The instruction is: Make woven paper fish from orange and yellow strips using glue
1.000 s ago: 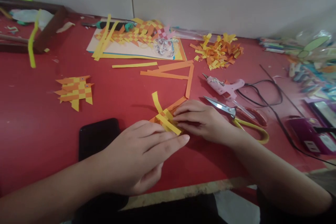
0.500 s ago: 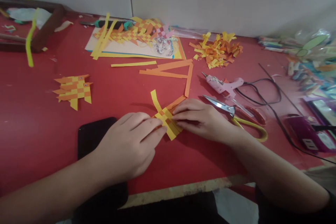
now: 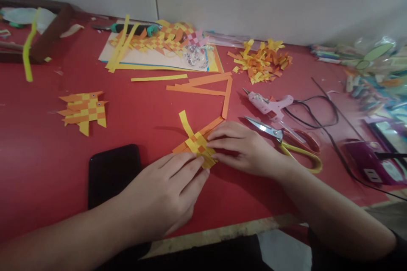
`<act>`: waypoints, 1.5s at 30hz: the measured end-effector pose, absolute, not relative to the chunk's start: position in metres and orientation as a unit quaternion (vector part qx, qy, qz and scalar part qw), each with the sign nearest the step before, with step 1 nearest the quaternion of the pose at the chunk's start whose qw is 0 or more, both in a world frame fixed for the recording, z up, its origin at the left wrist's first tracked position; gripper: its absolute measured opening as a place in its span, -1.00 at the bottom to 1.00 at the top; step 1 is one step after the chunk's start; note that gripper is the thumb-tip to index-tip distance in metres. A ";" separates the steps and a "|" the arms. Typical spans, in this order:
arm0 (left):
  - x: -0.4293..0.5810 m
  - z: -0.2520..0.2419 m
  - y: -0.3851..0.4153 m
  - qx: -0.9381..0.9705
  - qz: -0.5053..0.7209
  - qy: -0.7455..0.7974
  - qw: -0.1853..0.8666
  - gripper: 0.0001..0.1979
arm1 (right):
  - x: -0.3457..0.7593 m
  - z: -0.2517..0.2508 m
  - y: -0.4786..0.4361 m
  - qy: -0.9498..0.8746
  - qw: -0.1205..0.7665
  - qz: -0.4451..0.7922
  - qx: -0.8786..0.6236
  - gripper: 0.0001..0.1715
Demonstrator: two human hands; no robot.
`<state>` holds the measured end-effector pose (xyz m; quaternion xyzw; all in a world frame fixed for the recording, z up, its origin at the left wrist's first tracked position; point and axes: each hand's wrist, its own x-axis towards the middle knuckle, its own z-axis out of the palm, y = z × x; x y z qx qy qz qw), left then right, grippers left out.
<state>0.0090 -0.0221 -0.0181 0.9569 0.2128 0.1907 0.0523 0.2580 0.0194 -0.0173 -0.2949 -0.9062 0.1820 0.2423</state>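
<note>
A woven piece of yellow and orange paper strips lies on the red table near its front edge, one yellow strip end sticking up and orange ends reaching out at both sides. My left hand has its fingertips pressed together on the lower left of the weave. At the right edge, my right hand grips it with bent fingers; the thumb is hidden. Just beyond lie loose orange paper strips and a yellow strip.
A black phone lies left of my left hand, below two woven paper fish. Scissors and a pink glue gun with its cord are at the right. Paper scraps and a stacked board sit near the wall.
My left hand has slid down and right along the weave, uncovering its left orange end. My right hand keeps nearly the same place. The view has shifted slightly.
</note>
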 end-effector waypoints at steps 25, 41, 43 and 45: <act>0.010 -0.019 -0.018 0.938 0.245 0.241 0.037 -0.73 | 0.239 0.003 -0.015 -0.882 0.129 0.224 -0.394 -0.76; 0.012 -0.015 -0.022 0.937 0.248 0.246 0.012 -0.65 | 0.238 0.003 -0.017 -0.894 0.137 0.208 -0.372 -0.71; 0.012 -0.015 -0.022 0.941 0.237 0.242 0.018 -0.61 | 0.239 0.003 -0.017 -0.891 0.146 0.215 -0.371 -0.72; 0.012 -0.016 -0.022 0.945 0.224 0.238 0.028 -0.58 | 0.241 0.003 -0.015 -0.887 0.156 0.225 -0.372 -0.73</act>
